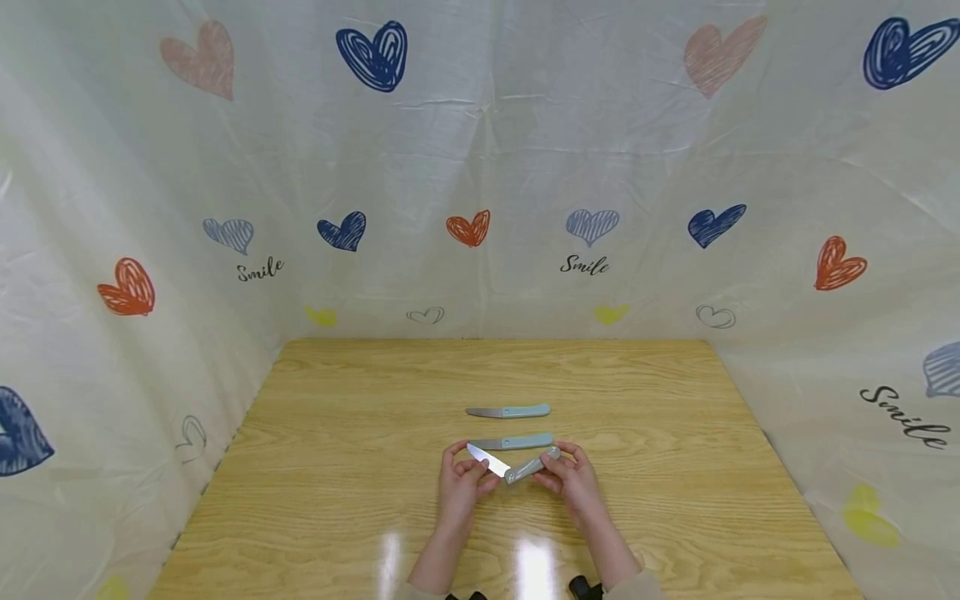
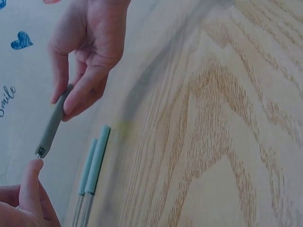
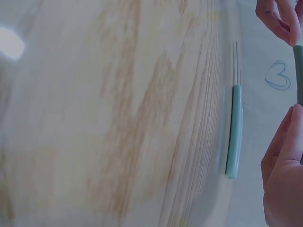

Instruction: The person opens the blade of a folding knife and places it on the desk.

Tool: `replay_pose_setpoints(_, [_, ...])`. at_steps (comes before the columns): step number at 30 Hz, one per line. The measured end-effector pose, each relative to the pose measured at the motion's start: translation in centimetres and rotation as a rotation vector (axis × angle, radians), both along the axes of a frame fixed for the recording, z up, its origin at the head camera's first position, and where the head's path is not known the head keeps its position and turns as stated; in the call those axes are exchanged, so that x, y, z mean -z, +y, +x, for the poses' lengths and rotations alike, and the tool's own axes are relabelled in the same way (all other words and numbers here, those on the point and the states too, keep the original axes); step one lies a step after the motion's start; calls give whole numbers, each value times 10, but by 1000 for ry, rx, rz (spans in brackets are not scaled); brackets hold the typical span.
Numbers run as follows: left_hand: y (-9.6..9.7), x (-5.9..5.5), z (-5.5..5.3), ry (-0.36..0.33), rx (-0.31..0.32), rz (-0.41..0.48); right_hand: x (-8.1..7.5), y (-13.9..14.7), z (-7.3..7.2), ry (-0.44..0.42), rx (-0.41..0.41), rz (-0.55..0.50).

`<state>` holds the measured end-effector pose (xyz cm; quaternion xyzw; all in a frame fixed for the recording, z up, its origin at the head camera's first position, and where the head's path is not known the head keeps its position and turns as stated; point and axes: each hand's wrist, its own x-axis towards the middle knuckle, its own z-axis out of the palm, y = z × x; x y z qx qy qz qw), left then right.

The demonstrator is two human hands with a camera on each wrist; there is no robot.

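Observation:
A folding knife (image 1: 531, 468) with a grey-green handle is held above the table, its blade bent at an angle to the handle. My left hand (image 1: 459, 486) pinches the shiny blade between thumb and fingers. At the handle's far end, my right hand (image 1: 573, 482) grips with thumb and fingertips. In the left wrist view the pivot end of the handle (image 2: 53, 124) faces the left fingertips. Just beyond the hands lies one knife (image 1: 525, 442) with a light blue handle, its blade partly hidden behind the left hand. Farther back, a similar knife (image 1: 525, 411) lies parallel to it, blade leftward.
The wooden table (image 1: 360, 500) ends at a pale curtain (image 1: 480, 167) printed with hearts, which hangs behind and on both sides. Black objects (image 1: 583, 587) show at the front edge near the wrists.

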<state>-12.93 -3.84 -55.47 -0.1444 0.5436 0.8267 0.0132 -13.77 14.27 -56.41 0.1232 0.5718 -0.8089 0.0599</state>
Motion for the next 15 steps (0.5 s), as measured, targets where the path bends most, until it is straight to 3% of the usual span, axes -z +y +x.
replay_pose_setpoints(15, [15, 0, 2, 16, -133, 24, -3, -6, 4, 1, 95, -114])
